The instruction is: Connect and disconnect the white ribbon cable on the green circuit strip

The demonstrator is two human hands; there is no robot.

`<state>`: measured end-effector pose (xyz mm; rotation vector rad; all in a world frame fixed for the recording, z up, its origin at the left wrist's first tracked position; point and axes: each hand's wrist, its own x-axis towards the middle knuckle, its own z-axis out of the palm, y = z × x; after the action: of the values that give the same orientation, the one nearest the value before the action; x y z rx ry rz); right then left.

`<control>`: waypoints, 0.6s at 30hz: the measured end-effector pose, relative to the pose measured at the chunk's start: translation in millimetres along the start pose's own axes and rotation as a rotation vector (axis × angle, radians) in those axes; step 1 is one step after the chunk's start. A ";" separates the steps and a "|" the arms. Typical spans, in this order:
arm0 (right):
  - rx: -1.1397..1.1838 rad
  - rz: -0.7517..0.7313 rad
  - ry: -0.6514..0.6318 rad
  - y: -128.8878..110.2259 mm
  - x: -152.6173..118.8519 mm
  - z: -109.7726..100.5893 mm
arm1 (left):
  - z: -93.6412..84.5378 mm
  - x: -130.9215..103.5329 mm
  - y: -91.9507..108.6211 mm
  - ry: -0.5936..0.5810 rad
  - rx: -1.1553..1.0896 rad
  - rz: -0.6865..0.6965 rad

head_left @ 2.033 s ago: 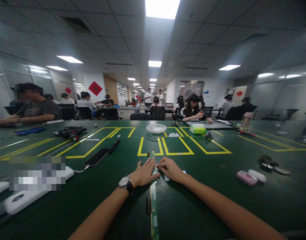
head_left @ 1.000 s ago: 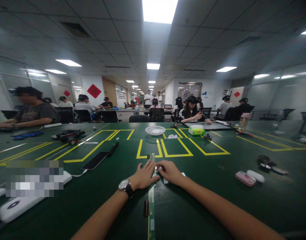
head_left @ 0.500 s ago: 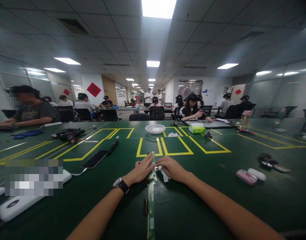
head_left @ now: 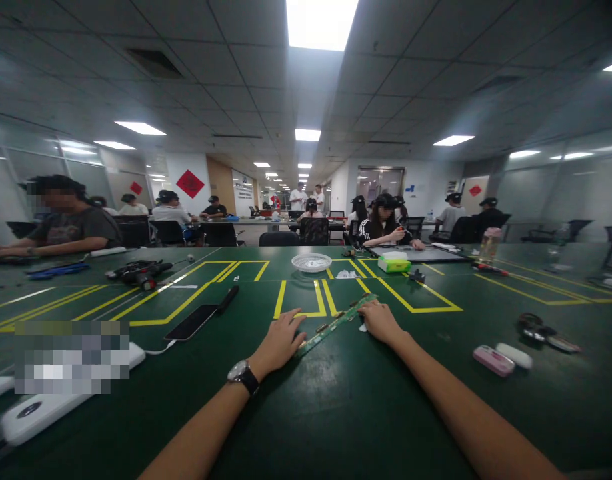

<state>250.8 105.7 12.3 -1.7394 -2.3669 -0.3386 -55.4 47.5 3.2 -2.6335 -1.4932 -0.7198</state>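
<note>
A long, narrow green circuit board lies slantwise between my hands, its far end up to the right. My right hand has its fingers closed on that far end. A small white scrap shows under the right fingers; whether they pinch it is hidden. At the board's near left end is my left hand, with its fingers stretched and spread. Its thumb is beside or touching that end; I cannot tell which.
Ahead stands a white basket with white pieces inside. Beyond the right hand are white scraps and a green tissue pack. A phone with a cable lies left; a pink case lies right. Co-workers sit beyond.
The board has swung from pointing straight away from me to a slant. My right hand has moved right with its far end, and my left hand has slid back off the board's middle.
</note>
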 end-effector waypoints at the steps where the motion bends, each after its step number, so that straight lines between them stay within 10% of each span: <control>1: -0.019 0.076 -0.014 11.2 0.0 2.5 | 0.1 -0.2 -0.2 -0.006 0.003 0.004; 5: -0.051 0.275 -0.023 37.7 -0.2 11.4 | 1.2 -1.6 1.6 -0.043 0.011 0.010; 18: -0.019 0.242 -0.072 39.3 -1.7 23.5 | 1.5 -3.4 9.0 -0.103 0.005 0.034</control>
<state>288.6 122.3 -7.8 -2.0518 -2.1710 -0.2666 -48.9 40.3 2.2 -2.7238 -1.4684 -0.5847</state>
